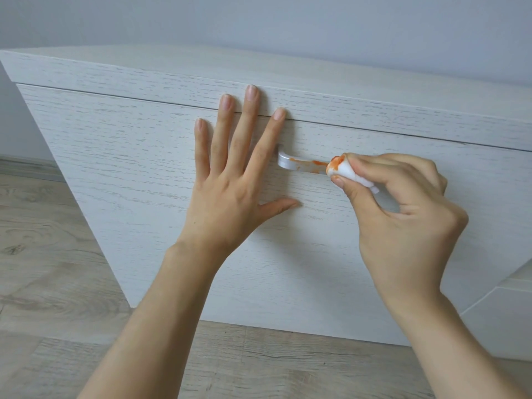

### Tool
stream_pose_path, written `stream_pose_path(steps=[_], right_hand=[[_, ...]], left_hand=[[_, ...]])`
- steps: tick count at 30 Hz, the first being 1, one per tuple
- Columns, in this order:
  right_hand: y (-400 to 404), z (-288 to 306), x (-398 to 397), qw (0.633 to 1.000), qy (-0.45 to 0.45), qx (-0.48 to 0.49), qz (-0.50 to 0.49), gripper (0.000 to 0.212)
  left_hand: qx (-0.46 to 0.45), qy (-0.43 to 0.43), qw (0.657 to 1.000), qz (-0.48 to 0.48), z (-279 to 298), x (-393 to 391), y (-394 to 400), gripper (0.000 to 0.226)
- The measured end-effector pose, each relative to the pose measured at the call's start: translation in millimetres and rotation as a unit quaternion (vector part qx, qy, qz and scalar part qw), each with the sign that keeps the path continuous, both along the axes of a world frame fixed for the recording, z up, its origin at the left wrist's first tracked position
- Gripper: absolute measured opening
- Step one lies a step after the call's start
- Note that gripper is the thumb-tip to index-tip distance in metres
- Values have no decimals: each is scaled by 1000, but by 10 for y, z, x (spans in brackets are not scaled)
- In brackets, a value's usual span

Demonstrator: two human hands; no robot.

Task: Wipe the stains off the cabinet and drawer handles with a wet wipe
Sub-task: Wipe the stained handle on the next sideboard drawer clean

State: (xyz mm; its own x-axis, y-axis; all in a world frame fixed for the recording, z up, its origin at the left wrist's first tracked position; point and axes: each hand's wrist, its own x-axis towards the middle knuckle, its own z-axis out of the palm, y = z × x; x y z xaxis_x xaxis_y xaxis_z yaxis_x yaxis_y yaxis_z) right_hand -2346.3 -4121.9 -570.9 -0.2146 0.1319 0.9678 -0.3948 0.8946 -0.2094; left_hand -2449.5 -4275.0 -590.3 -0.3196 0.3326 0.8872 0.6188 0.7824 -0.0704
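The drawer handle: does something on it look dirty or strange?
Yes. Orange smears streak the silver handle, and the wet wipe pinched in the right hand is stained orange at its tip. Nothing looks damaged.

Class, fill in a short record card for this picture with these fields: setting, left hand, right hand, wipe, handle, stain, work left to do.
setting: pale wood-grain drawer front above a wood-look floor
left hand: left hand pressed flat on the drawer front, fingers spread
right hand: right hand pinching the wet wipe
wipe: white, folded, its tip smeared orange, touching the handle
handle: silver handle, its right part hidden by the wipe and hand
stain: orange stain along the visible bar
work left to do: orange marks remain on the handle
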Motion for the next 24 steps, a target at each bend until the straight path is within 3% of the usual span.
stream_pose_path(steps=[4,11,14,19,24], right_hand=[[41,8,18,998,4,66,-17,7],[23,14,13,996,10,79,-30,6],[-14,10,-4,997,10,70,-27,6],[14,2,47,999,2,-32,14,12],[-10,0,40,999,-4,-32,-1,15]], left_hand=[[5,-1,1000,-6,1,-19,-6,106],[6,4,1000,1,7,-30,0,109],[5,5,1000,3,4,-25,6,110],[5,-5,1000,-2,16,-9,-1,109],[3,-6,1000,-1,12,-8,-4,109]])
